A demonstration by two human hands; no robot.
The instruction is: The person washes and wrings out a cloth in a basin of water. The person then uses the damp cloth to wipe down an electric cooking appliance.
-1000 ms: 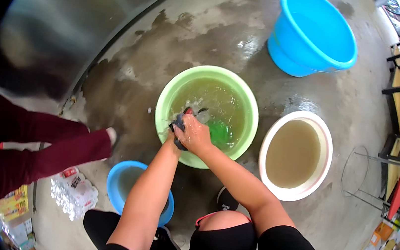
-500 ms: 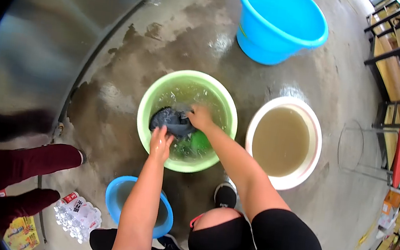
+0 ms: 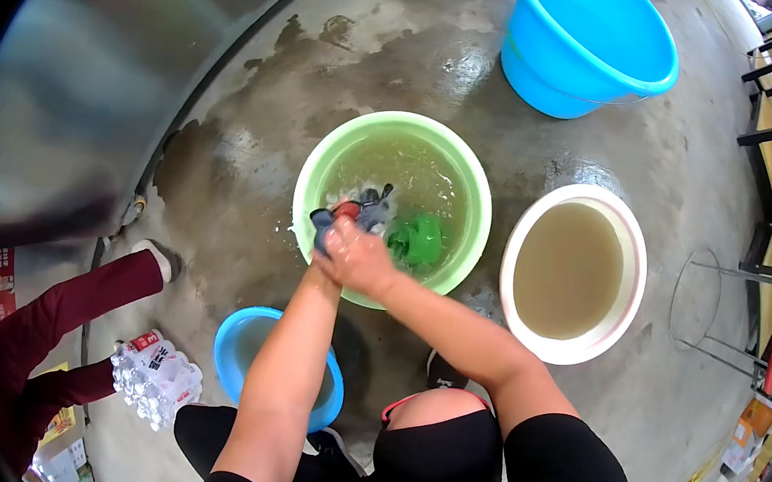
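Observation:
My right hand [image 3: 362, 257] and my left hand [image 3: 329, 261] are pressed together at the near-left rim of the light green basin [image 3: 479, 204]. Both are closed around a wet dark grey-blue cloth [image 3: 372, 208], bunched up, with a red patch showing between its folds. My right hand covers most of the left one, so the left fingers are largely hidden. Below the cloth, cloudy water with a little foam fills the basin. A bright green item [image 3: 417, 240], apparently cloth, lies in the water to the right of my hands.
A white basin [image 3: 634, 271] of murky brown water stands to the right. Farther back is a large blue tub [image 3: 559, 84]; a small blue basin [image 3: 332, 403] sits near my legs. Shrink-wrapped bottles [image 3: 159, 377] and another person's maroon-trousered leg [image 3: 99, 302] are at left.
My hands have come together toward the basin's near-left rim, with the cloth now bunched tightly between them. Earlier it was spread wider, hands apart. The view has shifted slightly.

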